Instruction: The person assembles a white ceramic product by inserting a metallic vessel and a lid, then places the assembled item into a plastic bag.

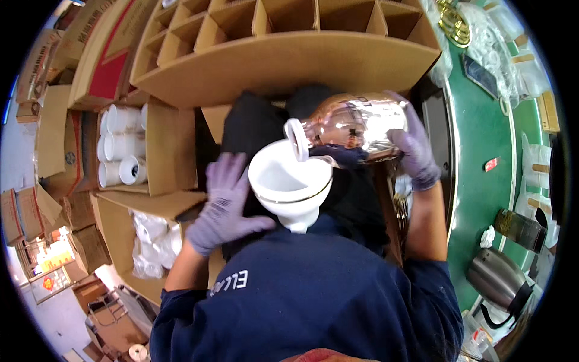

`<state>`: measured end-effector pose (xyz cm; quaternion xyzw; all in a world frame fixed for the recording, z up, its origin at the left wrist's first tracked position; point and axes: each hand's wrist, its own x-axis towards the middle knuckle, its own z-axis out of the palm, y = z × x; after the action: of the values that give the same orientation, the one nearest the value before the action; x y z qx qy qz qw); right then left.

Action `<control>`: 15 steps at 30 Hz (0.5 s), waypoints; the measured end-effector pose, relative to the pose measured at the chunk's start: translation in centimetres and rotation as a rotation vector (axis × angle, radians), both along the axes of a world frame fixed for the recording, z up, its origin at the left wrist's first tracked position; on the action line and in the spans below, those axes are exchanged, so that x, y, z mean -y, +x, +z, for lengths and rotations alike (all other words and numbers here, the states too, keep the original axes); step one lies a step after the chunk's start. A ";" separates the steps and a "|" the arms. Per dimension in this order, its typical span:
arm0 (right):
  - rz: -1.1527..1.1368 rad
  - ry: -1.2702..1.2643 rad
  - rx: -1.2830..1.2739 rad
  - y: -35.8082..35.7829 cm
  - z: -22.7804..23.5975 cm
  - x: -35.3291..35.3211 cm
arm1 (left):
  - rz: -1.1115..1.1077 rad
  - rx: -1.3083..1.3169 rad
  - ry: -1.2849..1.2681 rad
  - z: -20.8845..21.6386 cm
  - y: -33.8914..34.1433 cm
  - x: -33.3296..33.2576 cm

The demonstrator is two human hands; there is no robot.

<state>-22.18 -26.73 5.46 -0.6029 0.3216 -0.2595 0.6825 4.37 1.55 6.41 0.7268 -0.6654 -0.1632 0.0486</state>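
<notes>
The left hand (224, 205) lies flat, fingers spread, holding nothing, just beside a white funnel (291, 184) standing mouth-up at the lap. Above it the right hand (415, 148) clasps a shiny flask (353, 125) — lying sideways, neck pointing left over the funnel — before a divided carton (289, 66).

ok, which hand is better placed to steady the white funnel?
Left, probably. The left hand lies open right beside the funnel, its thumb near the spout. The right hand is wrapped around the shiny flask, whose mouth points into the funnel, so it is occupied.
</notes>
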 end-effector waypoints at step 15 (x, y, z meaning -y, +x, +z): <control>-0.239 0.353 0.055 -8.0 -7.0 -11.9 | 0.110 -1.198 -0.301 -3.2 -5.8 6.0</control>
<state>-30.20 -14.79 -1.58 -0.4243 0.4122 -0.2946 0.7505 -1.41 -4.47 3.20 0.5271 -0.4999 -0.4445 0.5240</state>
